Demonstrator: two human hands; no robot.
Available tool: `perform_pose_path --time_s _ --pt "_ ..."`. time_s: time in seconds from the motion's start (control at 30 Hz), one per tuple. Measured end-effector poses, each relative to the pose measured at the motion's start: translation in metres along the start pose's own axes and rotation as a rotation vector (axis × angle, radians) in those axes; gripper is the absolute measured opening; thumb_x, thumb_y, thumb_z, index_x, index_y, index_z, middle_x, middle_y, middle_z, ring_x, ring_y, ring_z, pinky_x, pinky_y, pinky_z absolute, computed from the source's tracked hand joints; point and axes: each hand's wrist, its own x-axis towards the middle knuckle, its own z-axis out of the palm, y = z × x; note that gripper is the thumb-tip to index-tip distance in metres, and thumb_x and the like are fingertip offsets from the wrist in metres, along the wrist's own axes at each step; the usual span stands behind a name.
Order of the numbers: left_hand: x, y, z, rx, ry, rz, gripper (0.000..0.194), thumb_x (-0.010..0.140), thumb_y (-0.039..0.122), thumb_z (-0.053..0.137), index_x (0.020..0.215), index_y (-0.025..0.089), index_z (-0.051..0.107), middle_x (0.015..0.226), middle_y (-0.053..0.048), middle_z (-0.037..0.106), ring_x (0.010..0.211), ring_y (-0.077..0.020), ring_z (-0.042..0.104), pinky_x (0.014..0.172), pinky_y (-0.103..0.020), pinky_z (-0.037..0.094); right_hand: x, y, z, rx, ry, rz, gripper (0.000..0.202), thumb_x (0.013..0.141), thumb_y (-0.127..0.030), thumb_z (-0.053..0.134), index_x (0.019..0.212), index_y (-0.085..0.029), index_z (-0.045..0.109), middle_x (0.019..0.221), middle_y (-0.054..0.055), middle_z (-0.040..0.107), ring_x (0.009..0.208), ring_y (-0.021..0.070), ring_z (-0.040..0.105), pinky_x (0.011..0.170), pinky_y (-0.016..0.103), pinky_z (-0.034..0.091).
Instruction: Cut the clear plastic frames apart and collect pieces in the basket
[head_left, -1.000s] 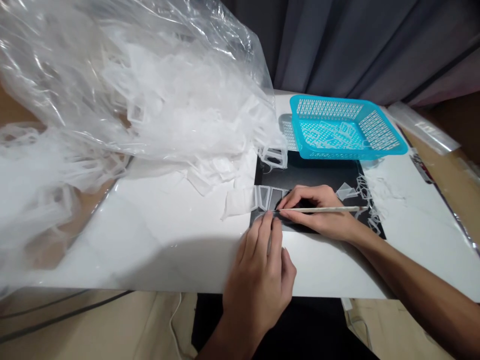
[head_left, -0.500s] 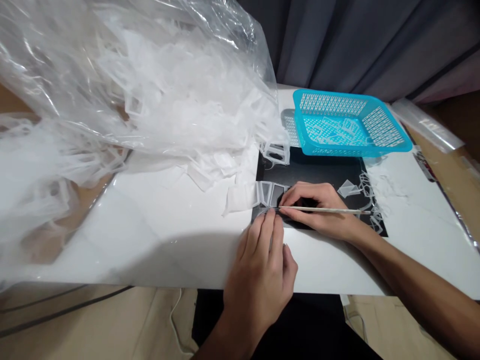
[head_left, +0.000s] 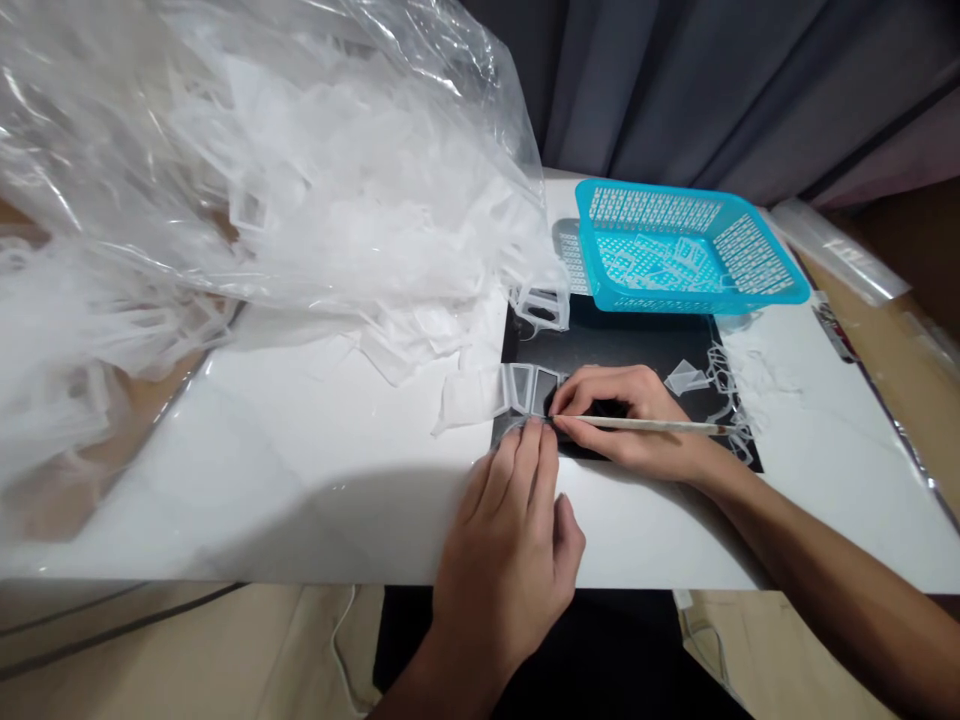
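A translucent white plastic strip with framed, window-like sections (head_left: 519,387) lies across the left edge of a black mat (head_left: 600,335). My left hand (head_left: 506,540) rests with its fingers stretched out flat, the fingertips pressing at the lower edge of the strip. Pinched in my right hand (head_left: 637,420) is a slim, pale, stick-like tool (head_left: 645,424). Its tip meets the strip just beside my left fingertips, and its back end points right. The tip itself is too small to make out.
A large clear bag (head_left: 360,190) full of white translucent pieces fills the back left. Behind the mat stands a blue basket (head_left: 694,305) with several clear pieces inside. Thin plastic scraps (head_left: 724,380) and a small clear piece (head_left: 685,377) lie at the mat's right side.
The whole view has shifted slightly, so everything appears a little further left. Both hands keep nearly the same place on the strip; the tool's back end sits slightly lower.
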Motion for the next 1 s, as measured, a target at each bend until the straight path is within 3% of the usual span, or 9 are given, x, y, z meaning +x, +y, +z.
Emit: perform_pose_path --time_s 0.37,1.0 --pt "0.0017 -0.0015 -0.0019 -0.011 0.000 -0.004 0.058 0.102 0.015 0.058 0.158 0.003 0.052 0.157 -0.017 0.064 0.145 -0.0323 0.058 0.122 -0.045 0.046 -0.0047 0.0035 -0.0039 -0.003 -0.023 0.005 0.021 0.103 -0.023 0.074 0.081 -0.023 0.074 0.108 0.007 0.084 0.097 0.0228 0.078 0.089 0.038 0.060" --pt "0.0023 0.0021 0.0009 0.006 -0.008 -0.053 0.058 0.102 0.017 0.058 0.158 0.002 0.052 0.158 -0.018 0.064 0.143 -0.0350 0.061 0.118 -0.049 0.053 -0.0047 0.0041 -0.0020 -0.009 -0.010 -0.024 0.021 0.103 -0.023 0.075 0.083 -0.022 0.076 0.105 0.006 0.085 0.092 0.0209 0.078 0.085 0.036 0.060"
